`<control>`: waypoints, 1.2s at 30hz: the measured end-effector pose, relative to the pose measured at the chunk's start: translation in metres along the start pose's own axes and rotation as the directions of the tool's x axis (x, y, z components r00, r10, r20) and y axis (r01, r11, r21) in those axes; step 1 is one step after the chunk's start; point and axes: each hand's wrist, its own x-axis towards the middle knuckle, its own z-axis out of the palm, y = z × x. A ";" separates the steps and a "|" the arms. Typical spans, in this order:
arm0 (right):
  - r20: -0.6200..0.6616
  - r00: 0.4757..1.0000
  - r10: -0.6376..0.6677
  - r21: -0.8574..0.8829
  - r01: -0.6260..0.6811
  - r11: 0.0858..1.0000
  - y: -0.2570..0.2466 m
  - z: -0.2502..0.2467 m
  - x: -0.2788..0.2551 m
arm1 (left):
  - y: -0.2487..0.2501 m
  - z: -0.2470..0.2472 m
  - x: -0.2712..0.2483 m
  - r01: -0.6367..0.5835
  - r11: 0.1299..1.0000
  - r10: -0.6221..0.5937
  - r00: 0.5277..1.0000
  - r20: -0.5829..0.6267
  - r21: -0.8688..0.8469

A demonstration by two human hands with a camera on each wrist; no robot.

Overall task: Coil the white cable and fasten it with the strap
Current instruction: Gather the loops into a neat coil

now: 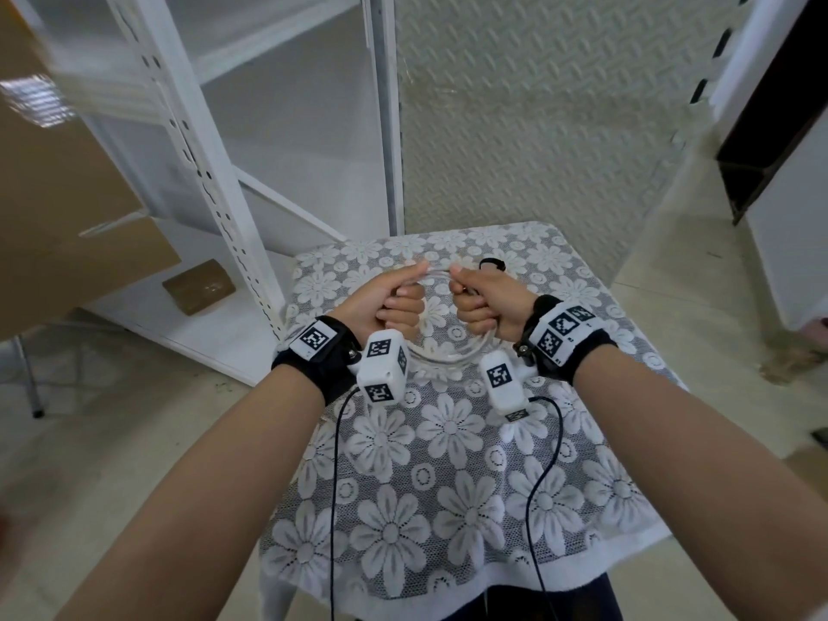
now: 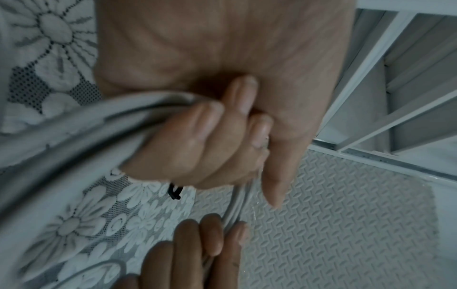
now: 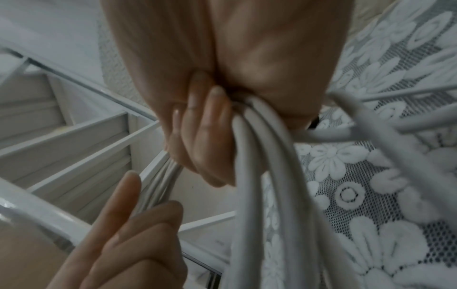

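I hold the white cable (image 1: 448, 357) as a coil of several loops, lifted a little above the table between both hands. My left hand (image 1: 396, 304) grips the coil's left side, its fingers curled round the strands and the thumb stretched along the top. On the right side my right hand (image 1: 470, 302) grips it the same way. The left wrist view shows the cable (image 2: 74, 125) running into my left hand (image 2: 197, 140). Several strands (image 3: 259, 156) leave my right hand (image 3: 202, 136) in the right wrist view. A small black strap (image 1: 492, 264) lies on the cloth just beyond my right hand, also in the left wrist view (image 2: 175, 192).
The small table (image 1: 448, 486) wears a white lace cloth with flowers. A white metal shelf rack (image 1: 215, 172) stands at the left, with a small cardboard box (image 1: 199, 286) on its low shelf. A large cardboard box (image 1: 67, 195) sits far left. A textured panel (image 1: 537, 127) stands behind.
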 end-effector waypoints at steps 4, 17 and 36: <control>0.049 0.994 0.094 -0.204 -0.082 0.976 -0.002 0.007 -0.003 | 0.002 0.006 -0.001 0.107 0.978 -0.100 0.994 -0.050 0.181; -0.180 0.982 -0.062 -0.292 0.007 0.956 -0.012 0.002 -0.004 | 0.006 -0.004 -0.001 0.021 0.975 -0.009 0.998 -0.055 0.220; -0.171 0.956 -0.238 -0.672 0.063 0.738 -0.012 0.000 -0.006 | 0.006 -0.011 -0.001 -0.037 0.998 0.043 0.993 -0.112 0.053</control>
